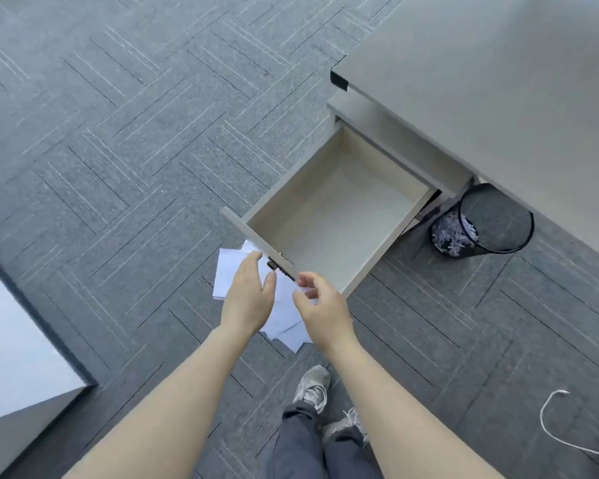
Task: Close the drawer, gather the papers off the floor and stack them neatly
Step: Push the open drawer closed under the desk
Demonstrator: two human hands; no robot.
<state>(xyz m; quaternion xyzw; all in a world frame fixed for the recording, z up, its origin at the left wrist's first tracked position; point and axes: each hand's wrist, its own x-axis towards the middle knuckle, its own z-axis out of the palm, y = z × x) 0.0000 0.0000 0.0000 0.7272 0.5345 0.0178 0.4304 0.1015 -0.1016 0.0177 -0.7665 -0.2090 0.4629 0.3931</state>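
Note:
A grey drawer (pixel 325 216) stands pulled fully out of a pedestal cabinet (pixel 377 133) under a desk; it holds nothing. White papers (pixel 227 271) lie scattered on the carpet below the drawer front, partly hidden by my hands. My left hand (pixel 248 295) hovers flat and open just before the drawer front, by its small dark lock. My right hand (pixel 322 305) is at the right part of the front edge, fingers loosely curled; I cannot tell whether it touches the edge.
A grey desk top (pixel 498 81) fills the upper right. A black mesh bin (pixel 481 223) with shredded paper stands beside the cabinet. A white cable (pixel 550 426) lies at lower right. A pale panel (pixel 14 340) edges the left. My shoes (pixel 312 388) stand below the papers.

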